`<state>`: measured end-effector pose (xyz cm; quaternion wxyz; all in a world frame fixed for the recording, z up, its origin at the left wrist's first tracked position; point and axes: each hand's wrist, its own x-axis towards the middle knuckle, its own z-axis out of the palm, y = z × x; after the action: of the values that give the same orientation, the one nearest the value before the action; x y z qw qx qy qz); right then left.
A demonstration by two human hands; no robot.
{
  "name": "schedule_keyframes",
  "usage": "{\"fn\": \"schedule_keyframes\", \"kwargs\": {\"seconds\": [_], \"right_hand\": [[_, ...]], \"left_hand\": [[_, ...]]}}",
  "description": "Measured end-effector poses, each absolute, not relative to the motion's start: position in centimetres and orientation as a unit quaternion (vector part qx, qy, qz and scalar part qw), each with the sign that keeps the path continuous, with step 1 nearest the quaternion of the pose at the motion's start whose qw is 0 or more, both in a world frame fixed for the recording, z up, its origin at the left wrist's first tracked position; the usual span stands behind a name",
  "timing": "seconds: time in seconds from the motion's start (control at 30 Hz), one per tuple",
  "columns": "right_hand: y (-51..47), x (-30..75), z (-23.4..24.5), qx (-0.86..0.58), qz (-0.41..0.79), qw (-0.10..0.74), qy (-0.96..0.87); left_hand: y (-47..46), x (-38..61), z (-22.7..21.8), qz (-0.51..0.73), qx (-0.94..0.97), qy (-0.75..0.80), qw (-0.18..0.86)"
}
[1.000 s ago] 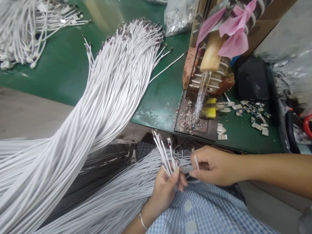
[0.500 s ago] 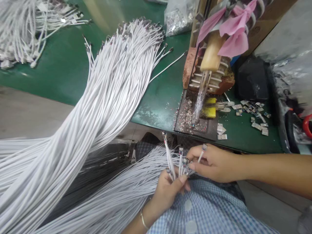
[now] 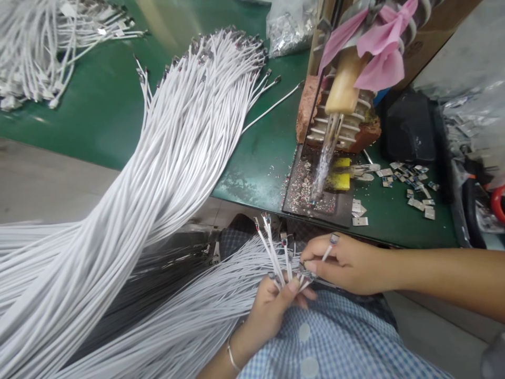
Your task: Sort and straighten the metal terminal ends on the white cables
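My left hand (image 3: 270, 308) is closed around several white cables (image 3: 272, 251) whose ends fan out above the thumb. Some of these ends show bare coloured wires; others carry small metal connectors (image 3: 284, 238). Close on its right, my right hand (image 3: 349, 266) pinches at the connector ends in the bunch. A white cable with a metal connector (image 3: 334, 239) also sticks up between the right hand's fingers. Exactly what its fingertips grip is partly hidden. Across my lap, below the table edge, runs a loose bundle of white cables (image 3: 197, 305).
A thick bundle of white cables (image 3: 169, 137) lies over the green table (image 3: 98, 116). A soldering iron (image 3: 342, 89) hangs tip-down above a debris-covered dark plate (image 3: 302, 184). Right of it lie loose metal connectors (image 3: 416, 202) and a black box (image 3: 408, 126). A bag of connectors (image 3: 290, 31) stands behind.
The cable ends in my left hand have spread, with another wire end now leaning to the left. The metal connector beside them has shifted left. My right hand has barely moved.
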<state>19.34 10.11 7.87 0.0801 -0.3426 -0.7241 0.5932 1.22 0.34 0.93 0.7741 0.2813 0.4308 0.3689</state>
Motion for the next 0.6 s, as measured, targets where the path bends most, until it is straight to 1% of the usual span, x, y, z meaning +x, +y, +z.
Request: {"fn": "schedule_keyframes", "kwargs": {"seconds": [0.23, 0.4, 0.5, 0.6], "right_hand": [[9.90, 19.26, 7.86, -0.337, 0.646, 0.082, -0.680], [10.06, 19.35, 8.02, -0.322, 0.613, 0.089, -0.716], [10.12, 19.36, 8.18, -0.324, 0.626, 0.081, -0.705], [10.11, 19.33, 8.17, -0.325, 0.623, 0.085, -0.707]], "left_hand": [[0.48, 1.18, 1.22, 0.346, 0.330, 0.441, 0.759], [0.27, 1.21, 1.11, 0.348, 0.297, 0.440, 0.773], [0.34, 1.30, 1.14, 0.362, 0.282, 0.430, 0.778], [0.74, 1.33, 1.51, 0.371, 0.309, 0.412, 0.773]]}}
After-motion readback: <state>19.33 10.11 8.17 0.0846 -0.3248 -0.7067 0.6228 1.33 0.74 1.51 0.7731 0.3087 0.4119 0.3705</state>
